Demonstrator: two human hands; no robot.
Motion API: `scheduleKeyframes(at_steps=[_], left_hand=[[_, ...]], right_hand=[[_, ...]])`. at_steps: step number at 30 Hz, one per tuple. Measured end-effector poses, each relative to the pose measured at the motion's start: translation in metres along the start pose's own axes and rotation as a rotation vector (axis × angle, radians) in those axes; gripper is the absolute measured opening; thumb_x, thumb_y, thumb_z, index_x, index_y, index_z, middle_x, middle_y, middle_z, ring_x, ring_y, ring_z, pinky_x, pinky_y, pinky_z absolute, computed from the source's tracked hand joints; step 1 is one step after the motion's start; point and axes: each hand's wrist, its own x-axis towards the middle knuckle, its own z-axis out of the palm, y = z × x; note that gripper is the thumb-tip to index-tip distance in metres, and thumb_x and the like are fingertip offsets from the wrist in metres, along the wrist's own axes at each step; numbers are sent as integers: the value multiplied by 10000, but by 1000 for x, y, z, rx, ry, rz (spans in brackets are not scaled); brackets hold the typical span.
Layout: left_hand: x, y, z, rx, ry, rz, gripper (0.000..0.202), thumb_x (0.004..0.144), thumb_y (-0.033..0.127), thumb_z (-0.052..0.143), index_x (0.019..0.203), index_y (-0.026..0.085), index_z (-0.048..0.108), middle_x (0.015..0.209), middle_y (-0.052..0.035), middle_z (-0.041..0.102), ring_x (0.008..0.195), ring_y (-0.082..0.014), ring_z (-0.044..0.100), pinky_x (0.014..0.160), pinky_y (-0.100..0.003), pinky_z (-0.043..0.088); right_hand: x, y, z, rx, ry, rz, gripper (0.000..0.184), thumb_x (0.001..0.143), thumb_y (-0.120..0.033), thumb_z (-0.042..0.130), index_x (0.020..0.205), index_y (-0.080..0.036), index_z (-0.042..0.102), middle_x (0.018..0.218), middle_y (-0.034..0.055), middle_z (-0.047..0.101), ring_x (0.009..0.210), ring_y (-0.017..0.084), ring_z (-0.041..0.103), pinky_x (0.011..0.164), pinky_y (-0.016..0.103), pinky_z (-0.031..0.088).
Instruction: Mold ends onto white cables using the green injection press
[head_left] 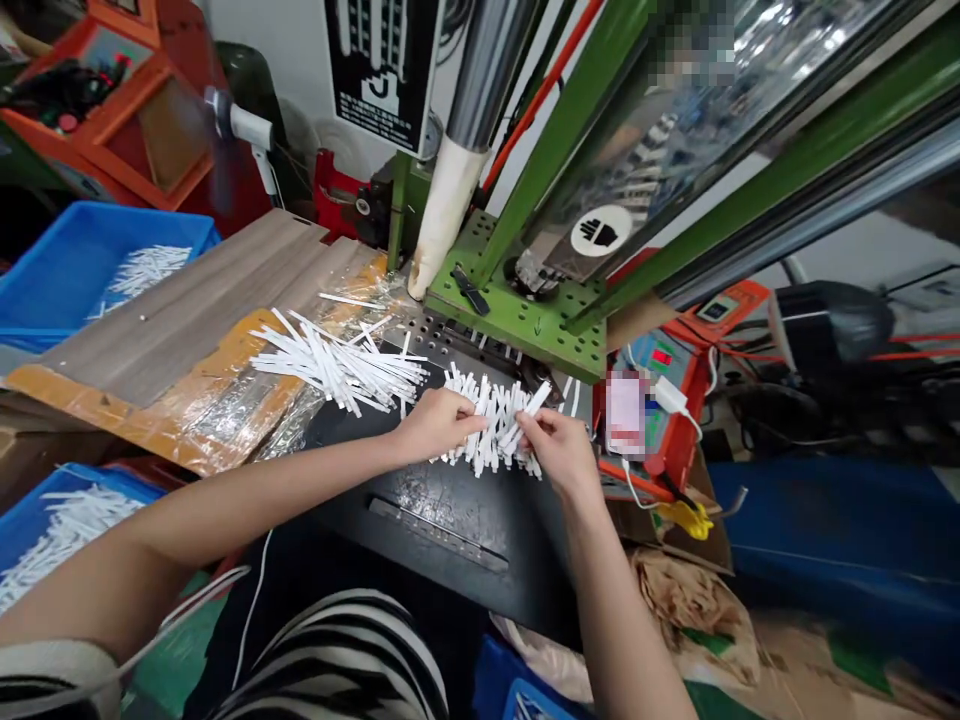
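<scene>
White strips (491,435) lie in a loose, criss-crossed bunch between the two hands, right on the black tabletop (532,570). From where I stand, the right hand (564,450) has thumb and fingers closed on a strip at the bunch's right end. The left hand (436,424) touches the other end, thumb and forefinger brought close together; whether they pinch a strip I can't tell. Beyond the left hand, off to its left, a bigger heap (341,368) of the same strips spreads out. Just past both hands stands a green press (559,335). Nearer the body than the grip, a thin flat bar (439,533) lies on the tabletop. Right of the right hand sits an orange control box (675,350).
</scene>
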Motion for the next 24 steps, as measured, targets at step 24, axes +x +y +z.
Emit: scheduleKeyframes(at_steps=[24], left_hand=[[-59, -17, -86, -111, -38, 610, 128, 957, 93, 527, 955, 198, 601, 898, -43, 637, 839, -127, 622, 748, -260, 517]], right_hand=[[10, -89, 67, -920, -193, -760, 231, 923, -15, 460, 913, -111, 670, 935, 125, 643, 911, 262, 578, 838, 395, 403]])
